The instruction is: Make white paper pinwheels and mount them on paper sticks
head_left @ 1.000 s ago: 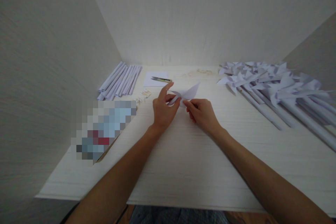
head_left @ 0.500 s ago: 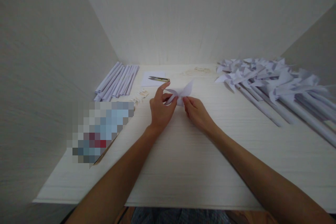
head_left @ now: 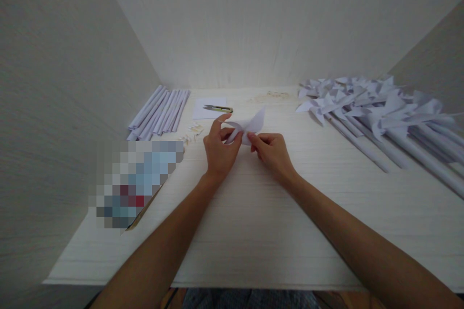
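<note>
A white paper pinwheel (head_left: 255, 122) with curved blades is held up over the middle of the table. My left hand (head_left: 222, 149) pinches it from the left between thumb and fingers, the index finger raised along a blade. From the right, the closed fingertips of my right hand (head_left: 271, 152) press at its lower middle. Fingers hide part of the paper's centre. Just beyond my left hand lie thread snips (head_left: 217, 108) on a white paper sheet (head_left: 200, 110). Small pale pieces (head_left: 194, 131) are scattered left of that hand.
Rolled white paper sticks (head_left: 159, 111) lie in a bunch at the back left. Many paper pinwheels on sticks (head_left: 377, 111) are heaped at the right. A blurred-out box-like item (head_left: 145, 183) rests at the left edge. Thin tan bits (head_left: 277, 94) lie near the back wall.
My right hand has shifted slightly left, its fingertips now closer to the pinwheel's centre. The left hand keeps its pinch on the paper. The whole view has moved a little.
</note>
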A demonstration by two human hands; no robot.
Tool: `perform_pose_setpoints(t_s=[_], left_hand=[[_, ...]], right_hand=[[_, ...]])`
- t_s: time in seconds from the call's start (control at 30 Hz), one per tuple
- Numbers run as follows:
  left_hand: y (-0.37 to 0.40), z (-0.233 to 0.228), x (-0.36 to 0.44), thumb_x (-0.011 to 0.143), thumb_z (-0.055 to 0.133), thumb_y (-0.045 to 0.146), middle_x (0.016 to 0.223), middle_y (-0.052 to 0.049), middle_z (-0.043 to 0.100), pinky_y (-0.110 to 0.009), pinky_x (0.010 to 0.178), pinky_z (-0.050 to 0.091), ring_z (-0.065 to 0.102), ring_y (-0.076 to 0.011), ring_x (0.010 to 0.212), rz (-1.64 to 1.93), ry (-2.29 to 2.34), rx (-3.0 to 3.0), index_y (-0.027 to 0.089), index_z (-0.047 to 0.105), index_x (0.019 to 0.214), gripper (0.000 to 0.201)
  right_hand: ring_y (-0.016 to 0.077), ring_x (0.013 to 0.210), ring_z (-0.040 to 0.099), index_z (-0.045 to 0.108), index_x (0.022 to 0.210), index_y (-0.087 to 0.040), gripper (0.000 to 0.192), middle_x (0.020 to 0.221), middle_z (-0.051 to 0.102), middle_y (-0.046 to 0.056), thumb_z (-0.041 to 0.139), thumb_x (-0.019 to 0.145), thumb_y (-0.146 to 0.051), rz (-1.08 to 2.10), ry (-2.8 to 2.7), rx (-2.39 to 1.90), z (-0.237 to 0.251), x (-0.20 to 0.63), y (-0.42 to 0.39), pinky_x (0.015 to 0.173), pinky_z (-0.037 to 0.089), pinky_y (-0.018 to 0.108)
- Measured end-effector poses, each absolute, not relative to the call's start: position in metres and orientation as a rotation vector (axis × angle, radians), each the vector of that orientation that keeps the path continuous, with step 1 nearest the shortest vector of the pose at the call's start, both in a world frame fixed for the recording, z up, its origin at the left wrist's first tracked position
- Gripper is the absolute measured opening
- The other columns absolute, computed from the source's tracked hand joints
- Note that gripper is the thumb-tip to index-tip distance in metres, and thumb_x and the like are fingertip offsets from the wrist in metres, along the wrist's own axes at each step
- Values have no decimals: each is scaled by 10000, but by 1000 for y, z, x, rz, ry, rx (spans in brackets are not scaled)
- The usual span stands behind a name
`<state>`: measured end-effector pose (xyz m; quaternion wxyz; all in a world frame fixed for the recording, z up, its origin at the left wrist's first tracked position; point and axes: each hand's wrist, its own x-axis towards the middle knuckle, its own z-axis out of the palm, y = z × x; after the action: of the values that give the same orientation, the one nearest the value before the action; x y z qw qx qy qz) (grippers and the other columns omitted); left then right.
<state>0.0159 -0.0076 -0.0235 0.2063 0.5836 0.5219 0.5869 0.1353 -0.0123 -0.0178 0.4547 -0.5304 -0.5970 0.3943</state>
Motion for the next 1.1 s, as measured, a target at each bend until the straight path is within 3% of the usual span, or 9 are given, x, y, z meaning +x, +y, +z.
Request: perform_pose_setpoints(t_s=[0.63,0.93,1.1], left_hand=[[-7,-25,16,631,605,132,664,36,647,-222,630,480,616,-108,615,1614,1575,1717,191,509,1039,424],[-5,-25,14,617,611,131,649,46,638,-210,589,464,609,-105,600,1628,1519,1637,199,504,1024,427],[-2,-24,14,614,606,138,632,48,629,-201,545,452,590,-96,551,1612,1377,1515,188,481,1029,436]], right_hand=[[133,554,370,339,552,-204,291,558,417,0,315,835,-268,666,-1725,-1440,-22,128,-10,539,245,269],[118,539,388,395,539,-190,258,540,432,-11,350,792,-201,787,-1706,-1391,-18,133,-7,533,273,247],[106,517,398,452,537,-175,290,521,461,-15,383,805,-262,658,-1827,-1293,-18,138,-10,534,266,245]])
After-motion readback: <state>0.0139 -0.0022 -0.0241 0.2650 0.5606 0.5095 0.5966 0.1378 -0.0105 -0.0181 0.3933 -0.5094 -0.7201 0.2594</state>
